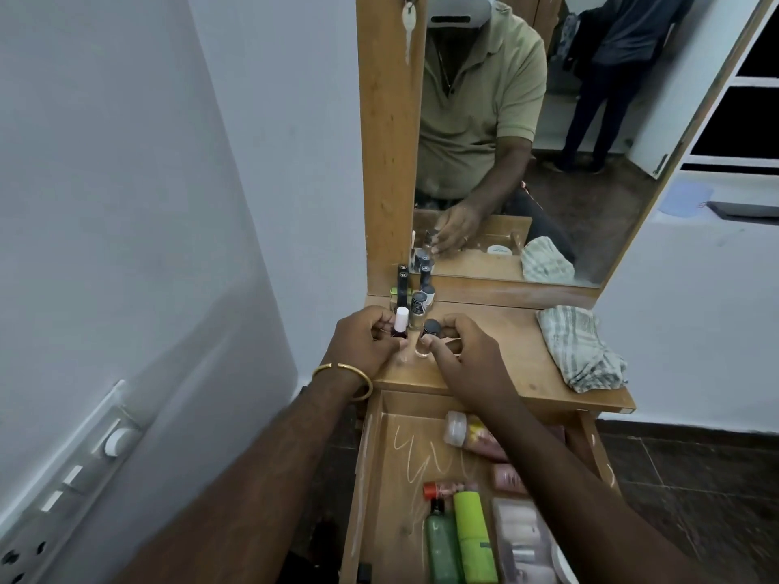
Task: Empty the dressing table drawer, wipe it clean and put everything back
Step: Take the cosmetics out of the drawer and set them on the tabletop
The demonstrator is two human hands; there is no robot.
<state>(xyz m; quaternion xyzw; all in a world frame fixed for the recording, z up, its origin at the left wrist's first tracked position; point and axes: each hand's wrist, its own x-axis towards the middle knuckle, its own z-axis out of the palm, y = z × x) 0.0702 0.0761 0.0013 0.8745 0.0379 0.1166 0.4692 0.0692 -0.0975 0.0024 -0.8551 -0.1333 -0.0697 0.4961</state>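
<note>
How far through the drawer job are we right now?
Early, it looks. Several small bottles already stand on the tabletop. In hand: the left hand holds a white-capped bottle, the right hand a dark-capped one, both at the tabletop. Left: the open drawer holds more bottles, and the cloth lies unused.

drawer [373, 478] front cut off below, bottle labels unreadable, pink tubes [501, 451] half-hidden

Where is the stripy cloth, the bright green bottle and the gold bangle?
Striped cloth [577, 347]: head view, middle of the crumpled fabric on the tabletop.
Bright green bottle [473, 537]: head view, middle of its body, lying in the open drawer.
Gold bangle [343, 370]: head view, top of the band on the left wrist.
</note>
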